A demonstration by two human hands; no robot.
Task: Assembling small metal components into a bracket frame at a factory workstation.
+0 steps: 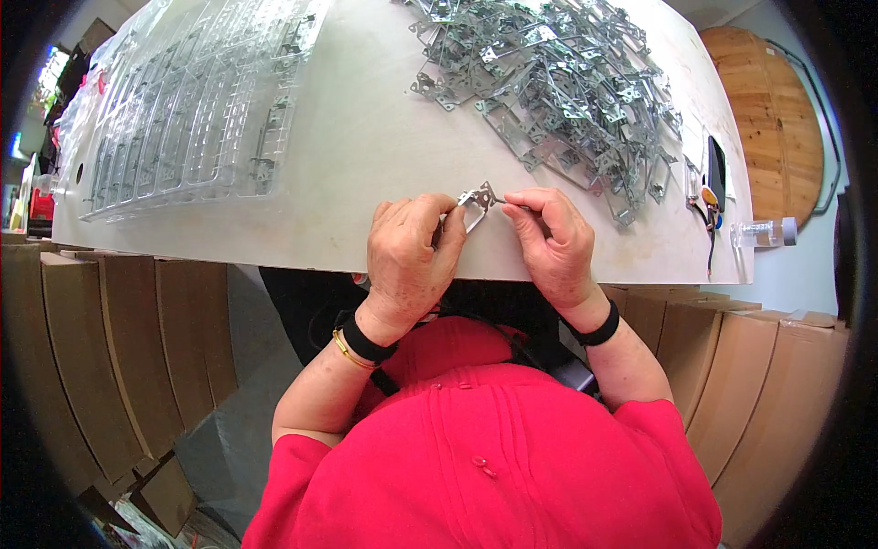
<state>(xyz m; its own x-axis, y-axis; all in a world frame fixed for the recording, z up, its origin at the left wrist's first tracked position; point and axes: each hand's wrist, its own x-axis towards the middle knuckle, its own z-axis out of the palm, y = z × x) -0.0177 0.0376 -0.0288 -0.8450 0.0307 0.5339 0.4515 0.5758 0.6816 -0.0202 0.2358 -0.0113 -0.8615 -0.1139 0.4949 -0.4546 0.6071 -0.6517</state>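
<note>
My left hand [409, 256] pinches a small silvery metal bracket [485, 194] between thumb and fingertips, just above the table near its front edge. The bracket's flat end with holes points to the right. Closed around a thin dark rod-like piece [500, 201], my right hand [556, 245] holds it against or very close to that end. Most of the rod is hidden by the fingers, so I cannot tell its kind or whether it belongs to the bracket. Beyond my right hand lies a large heap of similar metal brackets [558, 82].
Stacked clear plastic trays [206, 110], with metal parts in their slots, fill the table's left side. At the right edge lie a black phone-like object [715, 169] and a clear bottle [766, 232]. Cardboard boxes [119, 339] line the left below the white table [366, 137]; more boxes [732, 366] stand right.
</note>
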